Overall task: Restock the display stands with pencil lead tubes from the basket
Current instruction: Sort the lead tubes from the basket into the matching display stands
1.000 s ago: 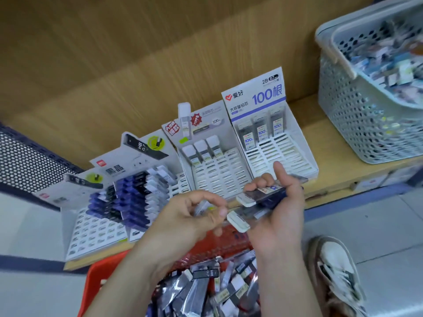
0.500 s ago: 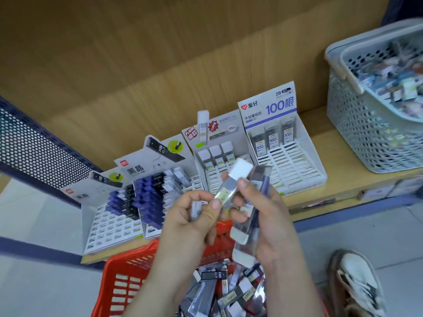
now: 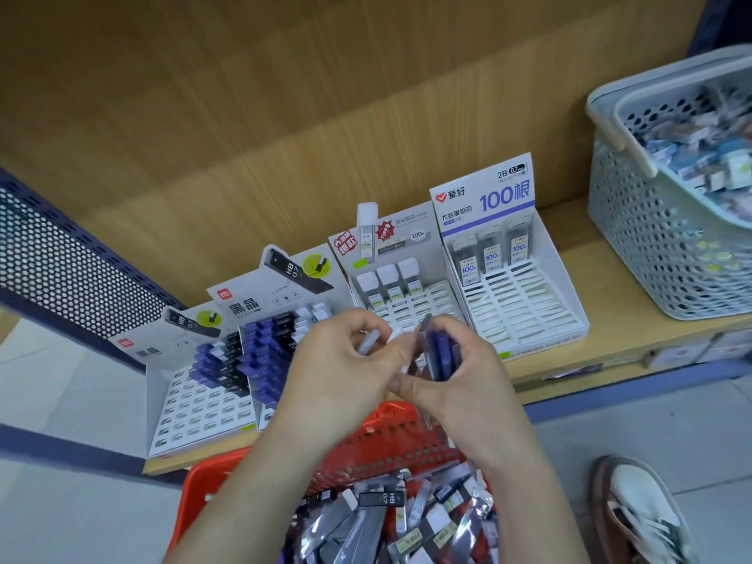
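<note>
Fingers (image 3: 360, 325) of our left hand (image 3: 344, 374) pinch one pale tube (image 3: 367, 343); our right hand (image 3: 468, 384) grips blue tubes (image 3: 441, 352) above the basket (image 3: 390, 441)

We see a grey perforated basket (image 3: 651, 246) at the far right of a wooden shelf (image 3: 610, 335), heaped with small packets (image 3: 700, 156) too blurred to read. A wooden back panel (image 3: 285, 95) rises behind. A dark blue perforated panel (image 3: 61, 262) stands at left. Near right, a white and brown shoe (image 3: 639, 510) rests on the pale tiled floor (image 3: 651, 425).
</note>
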Motion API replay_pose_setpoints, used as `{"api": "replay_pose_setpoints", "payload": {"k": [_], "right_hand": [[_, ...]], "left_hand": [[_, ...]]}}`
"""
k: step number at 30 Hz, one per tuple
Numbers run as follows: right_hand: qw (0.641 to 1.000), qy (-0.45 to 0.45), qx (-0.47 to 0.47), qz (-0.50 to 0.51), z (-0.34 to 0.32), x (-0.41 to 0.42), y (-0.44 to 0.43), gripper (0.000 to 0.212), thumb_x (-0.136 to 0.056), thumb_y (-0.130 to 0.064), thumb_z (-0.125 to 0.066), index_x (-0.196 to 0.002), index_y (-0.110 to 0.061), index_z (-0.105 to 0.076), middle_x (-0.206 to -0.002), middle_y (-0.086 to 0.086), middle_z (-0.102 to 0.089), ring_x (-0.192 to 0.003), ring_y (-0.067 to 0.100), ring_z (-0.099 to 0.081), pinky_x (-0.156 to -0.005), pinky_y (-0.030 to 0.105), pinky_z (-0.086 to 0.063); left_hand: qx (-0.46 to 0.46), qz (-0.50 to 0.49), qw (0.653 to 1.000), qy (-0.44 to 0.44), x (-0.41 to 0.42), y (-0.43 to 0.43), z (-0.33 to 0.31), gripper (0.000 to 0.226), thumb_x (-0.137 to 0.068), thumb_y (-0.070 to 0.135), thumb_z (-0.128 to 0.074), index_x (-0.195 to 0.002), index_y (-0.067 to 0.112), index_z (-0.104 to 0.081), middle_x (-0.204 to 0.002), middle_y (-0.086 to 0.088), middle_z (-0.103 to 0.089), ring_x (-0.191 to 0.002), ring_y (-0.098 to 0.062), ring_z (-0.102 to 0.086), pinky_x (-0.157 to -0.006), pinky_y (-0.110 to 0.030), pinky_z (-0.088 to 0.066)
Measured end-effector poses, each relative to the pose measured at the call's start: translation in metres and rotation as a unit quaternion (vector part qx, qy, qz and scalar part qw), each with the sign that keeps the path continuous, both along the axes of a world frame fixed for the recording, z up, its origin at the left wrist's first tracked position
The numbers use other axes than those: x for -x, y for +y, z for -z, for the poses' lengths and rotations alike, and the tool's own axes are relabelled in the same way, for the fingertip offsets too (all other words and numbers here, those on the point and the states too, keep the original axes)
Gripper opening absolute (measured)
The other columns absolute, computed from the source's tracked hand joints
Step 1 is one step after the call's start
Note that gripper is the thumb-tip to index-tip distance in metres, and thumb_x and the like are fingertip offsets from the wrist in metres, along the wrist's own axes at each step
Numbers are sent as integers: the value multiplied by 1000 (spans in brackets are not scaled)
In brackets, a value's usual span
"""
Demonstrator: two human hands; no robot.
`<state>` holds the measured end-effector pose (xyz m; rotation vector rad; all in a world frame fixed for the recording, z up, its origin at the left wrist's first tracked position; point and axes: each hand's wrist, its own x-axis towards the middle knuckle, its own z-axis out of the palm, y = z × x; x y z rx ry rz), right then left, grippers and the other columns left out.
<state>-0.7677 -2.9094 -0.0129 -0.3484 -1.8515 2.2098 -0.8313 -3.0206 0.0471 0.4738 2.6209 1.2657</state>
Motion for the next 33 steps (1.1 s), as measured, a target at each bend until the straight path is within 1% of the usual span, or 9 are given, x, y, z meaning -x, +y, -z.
{"api": "replay_pose_setpoints", "payload": {"k": [3, 5, 11, 15, 19, 22, 25, 30, 33], "right_hand": [[999, -4, 19, 30, 1, 1, 6, 29, -76, -6, -82, -88, -22, -62, -74, -12, -66, -59, 1, -57, -56, 16, -48], [996, -17, 51, 65, 7, 0, 12, 25, -79, -6, -80, -90, -21, -63, -82, -6, -69, -64, 3, -60, -55, 16, -48], [953, -29, 292, 80, 19, -2, -2, 31, -70, -20, -77, -96, -11, -62, -59, -3, -48, -45, 10, -39, -37, 20, -35], [960, -13, 274, 52, 13, 14, -26, 31, -67, -24, -84, -92, -17, -66, -71, 8, -65, -54, 19, -50, -51, 28, -44], [976, 0, 204, 74, 16, 20, -25, 23, -70, -24, -87, -84, -26, -68, -79, 10, -69, -63, 21, -53, -60, 34, -43], [974, 7, 222, 49, 17, 19, -21, 26, -69, -22, -84, -91, -22, -70, -88, 16, -72, -67, 28, -53, -63, 41, -43], [967, -9, 251, 35, 19, 15, -16, 22, -78, -9, -82, -92, -23, -72, -78, 12, -70, -49, 21, -47, -47, 25, -39], [942, -49, 330, 45, 32, 6, -13, 15, -83, -6, -73, -94, -13, -66, -56, 3, -47, -45, 14, -41, -42, 26, -30], [937, -86, 322, 100, 45, 4, -5, 14, -86, -3, -70, -97, -9, -65, -58, 5, -46, -48, 12, -43, -41, 26, -35]], "left_hand": [[13, 16, 1000, -2, 15, -3, -1, 15, -88, 35, -65, -78, 23, -64, -46, 15, -48, -43, -4, -40, -56, -28, -44], [-21, 4, 1000, -10, 22, -6, -1, 14, -91, 31, -61, -81, 22, -62, -47, 13, -46, -48, -13, -39, -55, -31, -39], [-165, -87, 980, -75, 20, 9, 7, 22, -100, 31, -44, -100, 11, -53, -64, -6, -43, -45, -7, -34, -44, -22, -29], [-289, -148, 935, -144, 11, 35, 15, 29, -101, 29, -44, -108, 3, -54, -64, 3, -58, -56, -12, -45, -53, -27, -43], [-321, -173, 917, -161, 6, 45, 20, 21, -100, 31, -46, -97, 14, -58, -63, 7, -59, -69, -23, -54, -74, -46, -55], [-316, -162, 918, -177, 5, 48, 21, 20, -100, 29, -46, -84, 21, -54, -65, 5, -61, -54, -20, -57, -53, -29, -51], [-292, -117, 927, -206, 4, 50, 25, 18, -99, 30, -49, -83, 24, -56, -77, -9, -61, -57, -24, -56, -49, -25, -43], [-311, -111, 939, -91, 39, 46, 17, 14, -98, 15, -49, -90, 10, -58, -69, -2, -57, -61, -12, -51, -57, -23, -45], [-227, -113, 967, 16, 75, 39, 11, 12, -95, 12, -57, -85, 17, -62, -73, 3, -65, -62, -7, -57, -63, -21, -49]]}}
